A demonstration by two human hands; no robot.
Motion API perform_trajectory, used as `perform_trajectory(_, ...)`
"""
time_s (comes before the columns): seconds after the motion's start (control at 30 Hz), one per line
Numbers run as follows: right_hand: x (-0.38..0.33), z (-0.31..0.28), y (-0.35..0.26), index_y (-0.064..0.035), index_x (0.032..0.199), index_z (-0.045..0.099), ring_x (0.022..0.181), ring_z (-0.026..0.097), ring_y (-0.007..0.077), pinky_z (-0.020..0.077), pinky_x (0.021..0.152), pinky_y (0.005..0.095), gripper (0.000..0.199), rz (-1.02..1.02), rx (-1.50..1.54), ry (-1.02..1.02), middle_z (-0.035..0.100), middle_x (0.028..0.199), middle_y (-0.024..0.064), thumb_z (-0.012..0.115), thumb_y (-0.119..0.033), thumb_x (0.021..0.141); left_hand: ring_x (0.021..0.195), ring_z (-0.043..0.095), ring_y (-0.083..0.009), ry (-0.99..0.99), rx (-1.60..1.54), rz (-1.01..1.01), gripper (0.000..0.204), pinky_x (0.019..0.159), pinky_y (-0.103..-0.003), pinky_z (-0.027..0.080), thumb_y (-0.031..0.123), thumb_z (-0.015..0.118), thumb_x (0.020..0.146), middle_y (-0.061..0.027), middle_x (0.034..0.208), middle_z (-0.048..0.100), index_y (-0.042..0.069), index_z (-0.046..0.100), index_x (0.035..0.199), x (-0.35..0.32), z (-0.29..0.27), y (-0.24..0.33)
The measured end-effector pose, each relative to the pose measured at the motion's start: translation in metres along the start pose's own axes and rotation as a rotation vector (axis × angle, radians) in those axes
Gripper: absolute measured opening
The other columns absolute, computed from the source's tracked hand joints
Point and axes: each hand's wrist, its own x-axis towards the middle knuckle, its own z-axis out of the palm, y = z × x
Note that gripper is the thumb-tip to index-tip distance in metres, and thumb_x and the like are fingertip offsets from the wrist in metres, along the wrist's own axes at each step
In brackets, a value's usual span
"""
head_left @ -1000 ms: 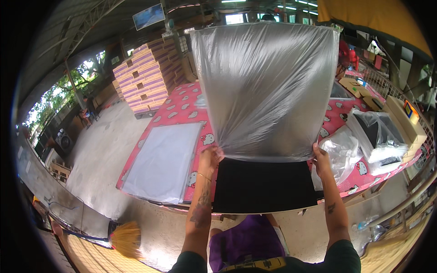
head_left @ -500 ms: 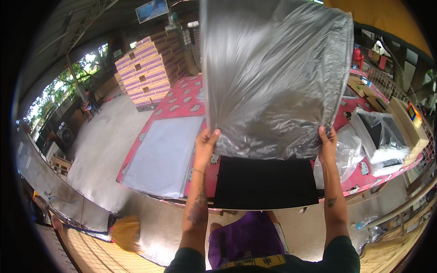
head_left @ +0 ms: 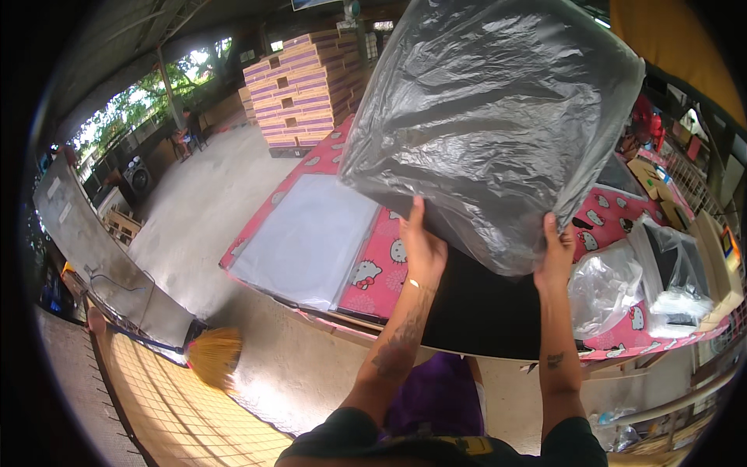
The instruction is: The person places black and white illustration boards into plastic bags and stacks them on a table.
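Observation:
A large dark flat panel in a wrinkled clear plastic bag (head_left: 498, 117) is held up in front of me, tilted, with its lower edge toward me. My right hand (head_left: 555, 253) grips the bag near the lower right corner, thumb on the facing side. Along the lower edge, my left hand (head_left: 424, 247) has its thumb up against the bag; its fingers are mostly hidden behind. Beneath the raised panel, a black flat sheet (head_left: 478, 311) lies at the table's near edge, between my forearms. To its left rests a stack of clear plastic sleeves (head_left: 303, 237).
The table wears a pink patterned cover (head_left: 381, 292). On its right are a crumpled plastic bag (head_left: 607, 288), another bagged dark item (head_left: 668, 261) and a cardboard box (head_left: 716, 265). Stacked cartons (head_left: 299, 89) stand beyond; a broom (head_left: 214, 356) is at lower left. A person (head_left: 191, 131) sits far left.
The bagged panel has turned and tilted, its lower left corner now raised. My left hand has shifted right along the lower edge, closer to my right hand. The whole view has swung slightly.

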Motion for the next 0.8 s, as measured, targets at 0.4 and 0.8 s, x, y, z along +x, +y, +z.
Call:
perform_trajectory(0.4,-0.094,-0.036,0.028,-0.002,0.104,0.065,0.081,0.068,0.0174,0.0526,0.072,0.0273,0.018,0.119,-0.749,-0.784,0.069,0.088,0.013,0.059,-0.013,0.092,0.091,0.061,-0.0233,0.222,0.195,0.276,0.021,0.082,-0.04,0.052,0.006,0.058,0.089,-0.0097,0.099,0.061,0.003,0.052,0.11,0.072,-0.115,0.155)
perform_trajectory(0.8,-0.029,-0.249,-0.026,-0.0087,0.096,0.062,0.084,0.063,0.0306,0.0494,0.073,0.0406,0.018,0.031,-1.746,-0.193,0.063,0.094,0.0137,0.066,-0.015,0.08,0.082,0.059,-0.0192,0.659,0.631,0.499,0.024,0.069,-0.035,0.051,0.0,0.055,0.088,-0.0073,0.095,0.059,0.002,0.052,0.111,0.035,-0.277,0.351)
